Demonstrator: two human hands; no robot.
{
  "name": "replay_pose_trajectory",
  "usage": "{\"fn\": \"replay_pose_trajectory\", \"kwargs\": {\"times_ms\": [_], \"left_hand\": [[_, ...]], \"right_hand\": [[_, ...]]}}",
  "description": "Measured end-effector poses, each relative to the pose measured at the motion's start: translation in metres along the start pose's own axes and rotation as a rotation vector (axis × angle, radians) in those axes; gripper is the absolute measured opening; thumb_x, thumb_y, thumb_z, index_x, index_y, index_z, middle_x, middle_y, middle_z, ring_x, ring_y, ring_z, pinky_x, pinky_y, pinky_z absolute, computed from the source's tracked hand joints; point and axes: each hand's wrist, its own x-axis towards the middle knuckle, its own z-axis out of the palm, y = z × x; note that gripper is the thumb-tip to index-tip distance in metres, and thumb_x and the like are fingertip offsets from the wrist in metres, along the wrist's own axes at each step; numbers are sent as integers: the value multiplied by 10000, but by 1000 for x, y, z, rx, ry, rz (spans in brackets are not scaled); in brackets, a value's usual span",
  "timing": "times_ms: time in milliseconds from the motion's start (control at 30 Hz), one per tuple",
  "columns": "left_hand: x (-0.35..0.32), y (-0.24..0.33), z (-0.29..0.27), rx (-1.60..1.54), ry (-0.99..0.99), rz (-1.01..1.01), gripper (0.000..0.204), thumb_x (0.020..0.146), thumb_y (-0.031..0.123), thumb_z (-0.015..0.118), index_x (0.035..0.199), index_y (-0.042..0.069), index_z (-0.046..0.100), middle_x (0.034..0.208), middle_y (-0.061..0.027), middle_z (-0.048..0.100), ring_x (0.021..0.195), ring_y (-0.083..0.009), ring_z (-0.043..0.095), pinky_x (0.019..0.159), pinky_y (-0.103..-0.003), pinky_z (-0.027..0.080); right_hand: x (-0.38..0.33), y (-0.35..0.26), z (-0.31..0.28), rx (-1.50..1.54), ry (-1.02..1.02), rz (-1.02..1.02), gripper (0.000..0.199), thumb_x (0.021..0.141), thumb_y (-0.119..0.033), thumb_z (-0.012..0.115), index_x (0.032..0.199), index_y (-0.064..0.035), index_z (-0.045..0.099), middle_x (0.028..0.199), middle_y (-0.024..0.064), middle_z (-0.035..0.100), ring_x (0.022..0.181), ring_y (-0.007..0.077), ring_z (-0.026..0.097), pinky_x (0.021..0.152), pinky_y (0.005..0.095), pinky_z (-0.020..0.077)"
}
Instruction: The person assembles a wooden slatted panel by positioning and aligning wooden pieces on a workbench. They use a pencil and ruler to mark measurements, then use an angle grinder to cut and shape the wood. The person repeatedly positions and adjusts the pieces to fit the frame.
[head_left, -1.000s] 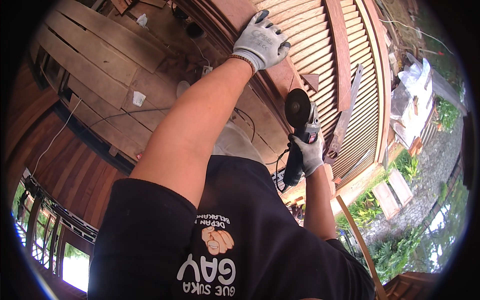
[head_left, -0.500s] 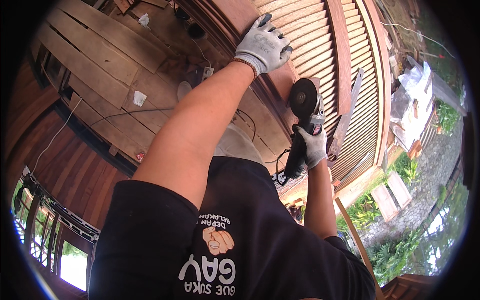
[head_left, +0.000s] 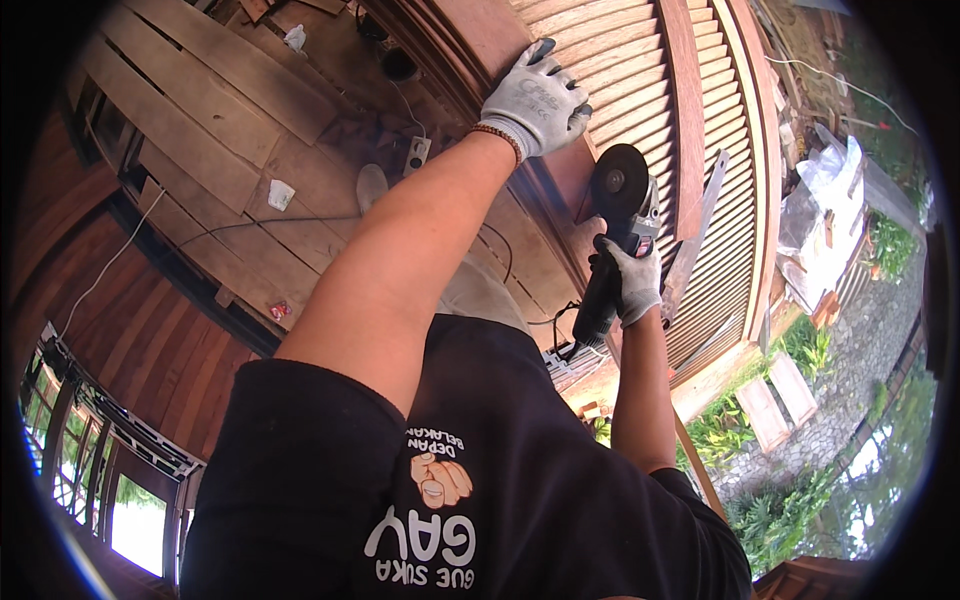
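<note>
My left hand (head_left: 538,103), in a grey-white work glove with dark fingertips, rests on the inner rail of a louvered wooden panel (head_left: 625,100). Its bent fingers curl over the rail's edge toward the slats. In my right hand (head_left: 638,280), gloved too, is a black angle grinder (head_left: 607,300), gripped round its body. The grinder's dark round disc (head_left: 620,178) faces up over the rail, below and right of my left hand. Whether the disc touches the wood, or spins, I cannot tell. A long hand saw (head_left: 697,235) lies on the slats right of the grinder.
A wooden crossbar (head_left: 682,120) runs over the slats. At left are floor boards (head_left: 210,120) with a power socket (head_left: 417,153), a loose cable (head_left: 260,222) and a white scrap (head_left: 281,195). Clear plastic sheeting (head_left: 825,210) lies beyond the panel, near a stone path (head_left: 800,450).
The grinder and my right hand have shifted slightly up and to the right in view. My left hand stays on the rail; the whole view has moved a little.
</note>
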Motion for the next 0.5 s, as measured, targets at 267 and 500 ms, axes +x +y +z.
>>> {"fn": "replay_pose_trajectory", "kwargs": {"times_ms": [267, 500], "left_hand": [[1, 2, -2, 6, -9, -3, 323, 967, 418, 525, 1056, 187, 734, 1107, -42, 719, 1232, -242, 576, 1214, -465, 263], [1, 2, -3, 13, -10, -11, 331, 969, 422, 530, 1070, 186, 738, 1130, -47, 713, 1256, -253, 564, 1215, -469, 259]], "right_hand": [[-2, 20, -13, -53, -17, 14, 328, 798, -19, 831, 1050, -12, 622, 810, 103, 699, 618, 188, 683, 550, 307, 556], [-22, 44, -18, -80, 1, 17, 351, 784, -8, 838, 1064, -9, 625, 835, 93, 701, 643, 187, 693, 568, 311, 565]]}}
